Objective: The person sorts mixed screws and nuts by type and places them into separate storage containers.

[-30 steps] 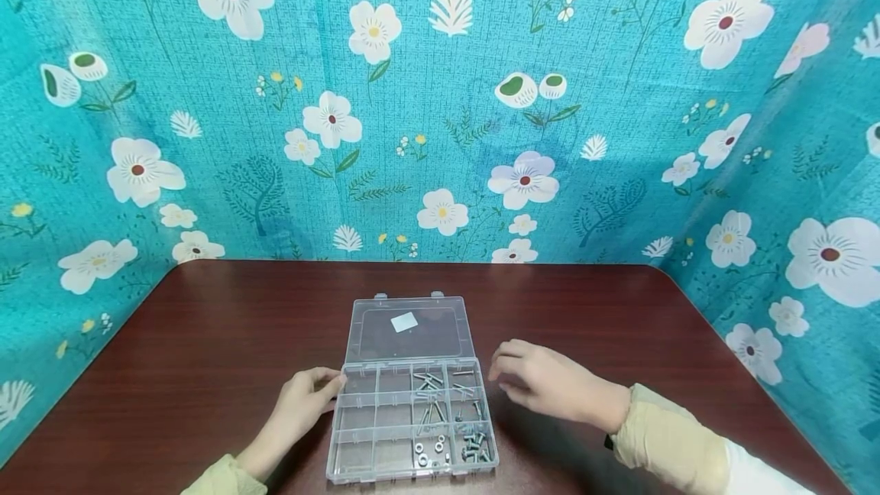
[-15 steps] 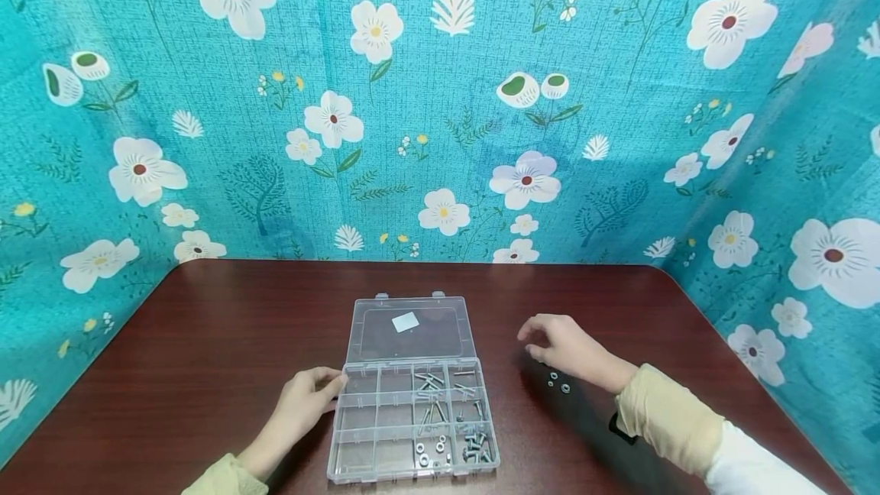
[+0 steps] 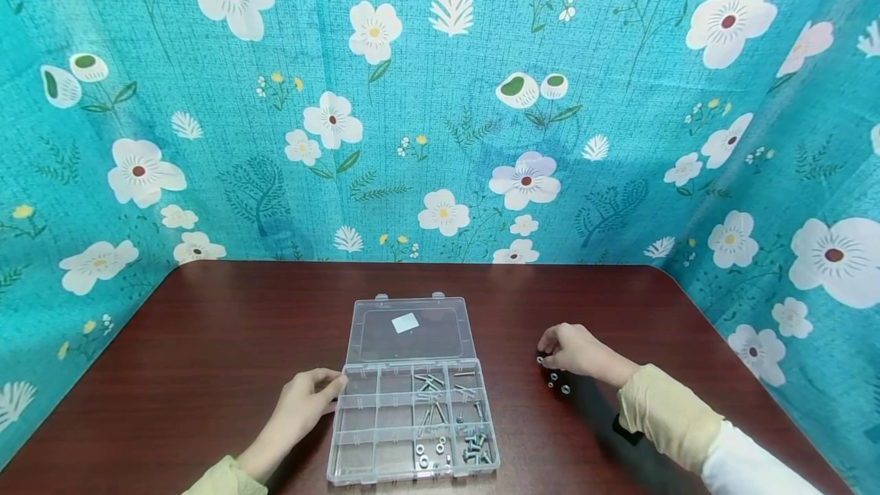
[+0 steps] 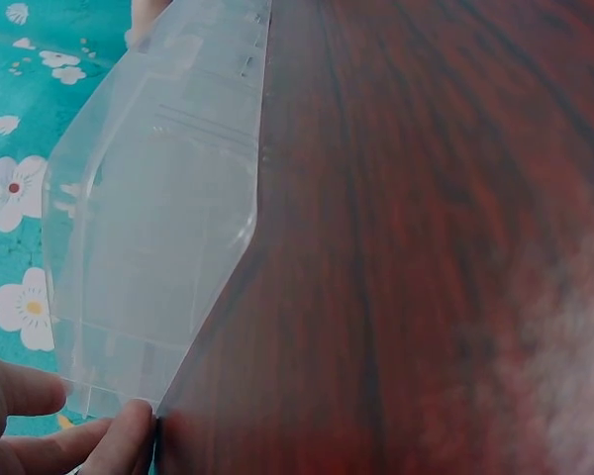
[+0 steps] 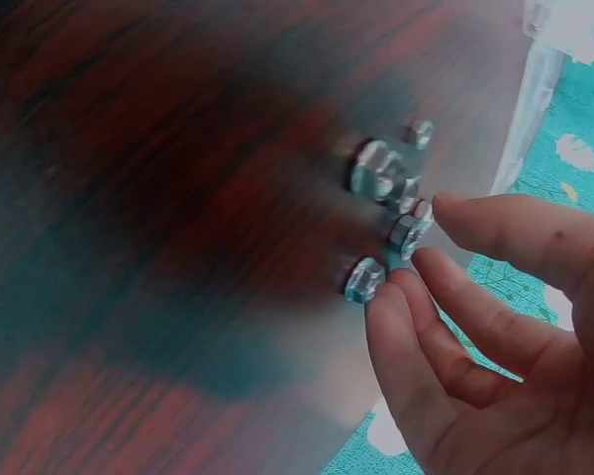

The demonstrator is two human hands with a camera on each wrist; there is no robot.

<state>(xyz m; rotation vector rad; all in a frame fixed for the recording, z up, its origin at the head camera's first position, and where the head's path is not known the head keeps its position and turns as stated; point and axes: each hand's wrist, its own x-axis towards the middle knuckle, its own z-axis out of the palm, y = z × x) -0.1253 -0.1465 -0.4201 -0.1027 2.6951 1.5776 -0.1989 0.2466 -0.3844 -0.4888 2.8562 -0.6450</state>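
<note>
A clear plastic compartment box (image 3: 394,431) lies on the table with its lid (image 3: 426,342) folded back. My left hand (image 3: 307,396) holds the box by its left side, near the back corner; the left wrist view shows the fingers (image 4: 129,435) at the box's edge. To the right of the box, my right hand (image 3: 576,350) is low over several loose metal nuts (image 3: 565,389). In the right wrist view its thumb and fingers are spread loosely around the nuts, fingertips right beside a small nut (image 5: 408,233) and another nut (image 5: 364,280).
Screws (image 3: 429,382) and bolts (image 3: 474,445) fill compartments on the box's right side, with nuts (image 3: 423,461) in a front one. A small white label (image 3: 405,321) is on the lid. A flowered teal cloth (image 3: 412,174) hangs behind the dark wooden table (image 3: 241,342).
My right hand has moved right, away from the box's right edge to the loose nuts on the table, which have come into view. The left hand and the box stay in place.
</note>
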